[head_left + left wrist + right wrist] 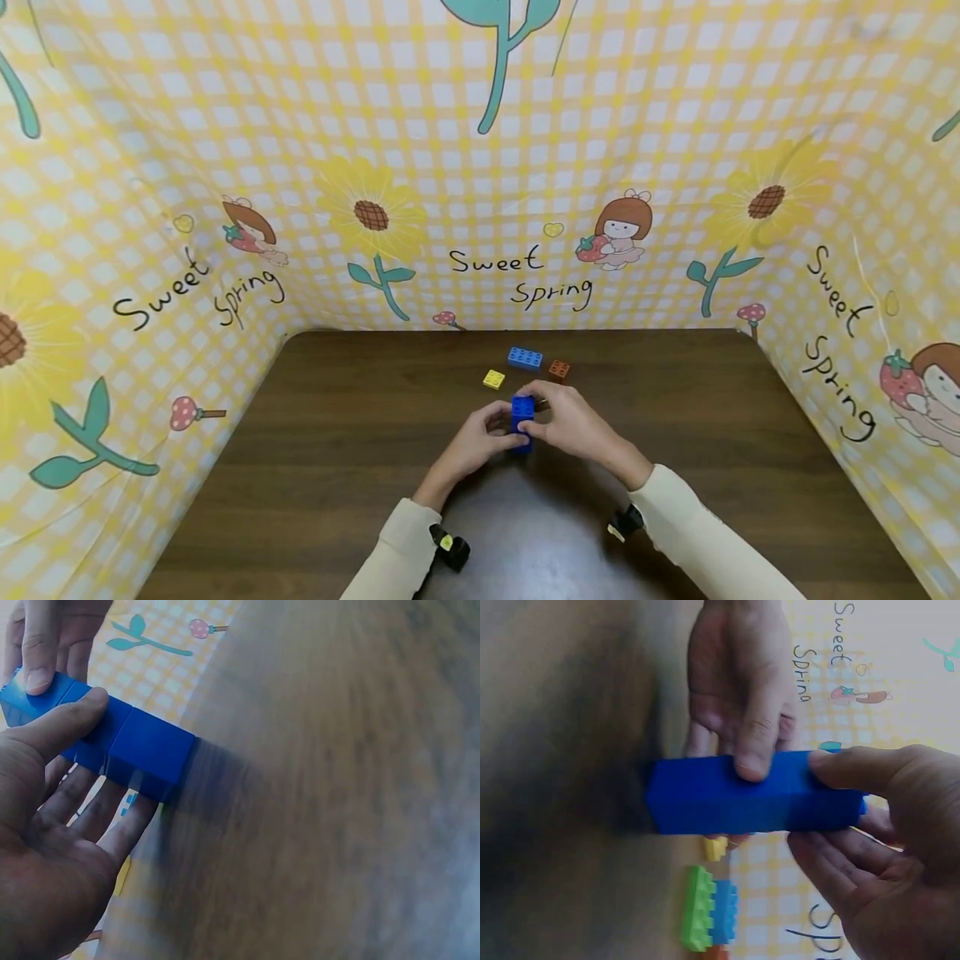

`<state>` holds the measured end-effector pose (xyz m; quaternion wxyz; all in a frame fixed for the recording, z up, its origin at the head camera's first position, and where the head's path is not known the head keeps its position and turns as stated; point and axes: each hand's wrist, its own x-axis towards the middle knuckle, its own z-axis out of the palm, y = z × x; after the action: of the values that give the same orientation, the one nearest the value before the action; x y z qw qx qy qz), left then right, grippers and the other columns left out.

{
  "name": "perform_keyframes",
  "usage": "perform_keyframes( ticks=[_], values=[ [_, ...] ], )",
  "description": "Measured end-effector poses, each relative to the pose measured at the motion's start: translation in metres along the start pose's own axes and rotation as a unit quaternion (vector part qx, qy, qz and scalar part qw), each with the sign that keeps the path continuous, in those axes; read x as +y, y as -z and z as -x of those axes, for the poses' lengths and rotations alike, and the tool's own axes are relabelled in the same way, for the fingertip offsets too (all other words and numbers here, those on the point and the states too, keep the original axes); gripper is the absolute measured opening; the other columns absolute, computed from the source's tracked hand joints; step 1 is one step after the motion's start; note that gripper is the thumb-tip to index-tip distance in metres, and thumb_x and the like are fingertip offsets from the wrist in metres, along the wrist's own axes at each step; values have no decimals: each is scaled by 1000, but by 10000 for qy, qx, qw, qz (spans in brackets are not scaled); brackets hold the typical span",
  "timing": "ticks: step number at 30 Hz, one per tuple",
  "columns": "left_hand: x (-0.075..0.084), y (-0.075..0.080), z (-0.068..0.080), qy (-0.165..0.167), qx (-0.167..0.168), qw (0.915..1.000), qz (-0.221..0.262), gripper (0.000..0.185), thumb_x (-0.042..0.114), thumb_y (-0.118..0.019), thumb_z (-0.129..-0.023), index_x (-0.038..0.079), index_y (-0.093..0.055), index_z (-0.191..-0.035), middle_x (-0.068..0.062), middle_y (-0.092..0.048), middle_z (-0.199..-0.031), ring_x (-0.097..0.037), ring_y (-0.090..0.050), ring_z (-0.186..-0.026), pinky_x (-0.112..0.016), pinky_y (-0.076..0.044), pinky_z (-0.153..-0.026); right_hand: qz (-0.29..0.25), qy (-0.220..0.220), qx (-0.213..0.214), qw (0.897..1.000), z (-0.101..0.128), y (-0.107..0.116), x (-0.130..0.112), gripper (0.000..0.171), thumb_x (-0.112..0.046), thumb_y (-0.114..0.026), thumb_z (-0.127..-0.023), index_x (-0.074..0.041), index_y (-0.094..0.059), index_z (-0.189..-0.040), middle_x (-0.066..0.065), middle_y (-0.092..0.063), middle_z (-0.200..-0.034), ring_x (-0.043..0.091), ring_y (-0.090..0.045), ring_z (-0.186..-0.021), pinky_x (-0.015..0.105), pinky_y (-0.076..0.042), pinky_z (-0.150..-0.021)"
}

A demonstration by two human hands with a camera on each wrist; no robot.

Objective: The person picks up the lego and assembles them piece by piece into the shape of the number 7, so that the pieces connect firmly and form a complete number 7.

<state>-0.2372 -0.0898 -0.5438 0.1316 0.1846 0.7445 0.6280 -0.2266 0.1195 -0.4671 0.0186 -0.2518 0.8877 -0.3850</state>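
A tower of blue toy building bricks (522,407) stands upright between both hands, and seams between its stacked bricks show in the left wrist view. My left hand (480,437) pinches the tower about its middle, thumb on the near face and fingers behind. Higher up, my right hand (576,423) grips the top brick between thumb and fingers. Studs show on the tower's upper end. Whether its base touches the table or hovers just over it, I cannot tell.
Beyond the hands lie a flat yellow brick (493,379), a long blue brick (525,357) and a small orange-brown brick (558,368). The right wrist view shows a green brick (696,907) under the long blue one. Checked cloth (480,192) walls in the brown table (337,467).
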Motion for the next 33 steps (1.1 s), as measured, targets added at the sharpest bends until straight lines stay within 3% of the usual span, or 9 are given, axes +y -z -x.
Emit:
perform_keyframes(
  ticks=[4, 10, 16, 21, 25, 33],
  values=[
    [1, -2, -1, 5, 52, 10000, -8, 40, 13, -78, -99, 4, -64, -135, -18, -69, -133, -34, -69, -128, -45, -57, -108, -475, -94, 285, 9984, 6, -9, 10, 43, -18, -84, -94, -6, -66, -131, 12, -74, -126, 35, -72, -118, 53, -60, -100],
    [6, -5, -2, -59, -126, 9998, 131, 45, 10, -78, -98, 1, -61, -139, -21, -67, -138, -37, -66, -132, -47, -54, -112, -971, -106, 667, 9930, 13, -12, 20, 38, -12, -86, -91, -11, -70, -125, 8, -74, -122, 34, -73, -116, 53, -60, -100],
    [11, 0, -2, -116, -332, 9992, 207, 44, -10, -57, -98, -4, -58, -141, -25, -64, -142, -40, -62, -135, -48, -51, -115, -1121, -196, 800, 9903, 22, -6, 25, 39, -10, -88, -88, -6, -73, -124, 10, -75, -119, 31, -74, -109, 51, -61, -99],
    [17, 5, -11, -336, -66, 9994, 43, 32, -7, -54, -103, -5, -64, -132, -26, -69, -131, -41, -69, -123, -44, -58, -106, -1207, -345, 864, 9883, 28, -4, 30, 38, -10, -89, -87, -4, -74, -121, 12, -77, -116, 31, -74, -108, 48, -62, -97],
    [23, 8, -22, -481, 186, 9986, -124, 24, -3, -54, -106, -10, -67, -125, -27, -73, -116, -44, -73, -108, -52, -61, -98, -1284, -397, 827, 9875, 29, -5, 31, 37, -11, -89, -87, -3, -74, -120, 13, -76, -115, 31, -74, -107, 48, -62, -96],
    [36, 13, -44, -415, 389, 9960, -686, 23, 10, -62, -108, -7, -71, -121, -19, -77, -106, -37, -75, -99, -56, -61, -93, -1375, -466, 774, 9864, 27, -6, 31, 36, -11, -88, -88, -3, -74, -120, 13, -76, -115, 31, -74, -107, 51, -62, -96]
  ],
)
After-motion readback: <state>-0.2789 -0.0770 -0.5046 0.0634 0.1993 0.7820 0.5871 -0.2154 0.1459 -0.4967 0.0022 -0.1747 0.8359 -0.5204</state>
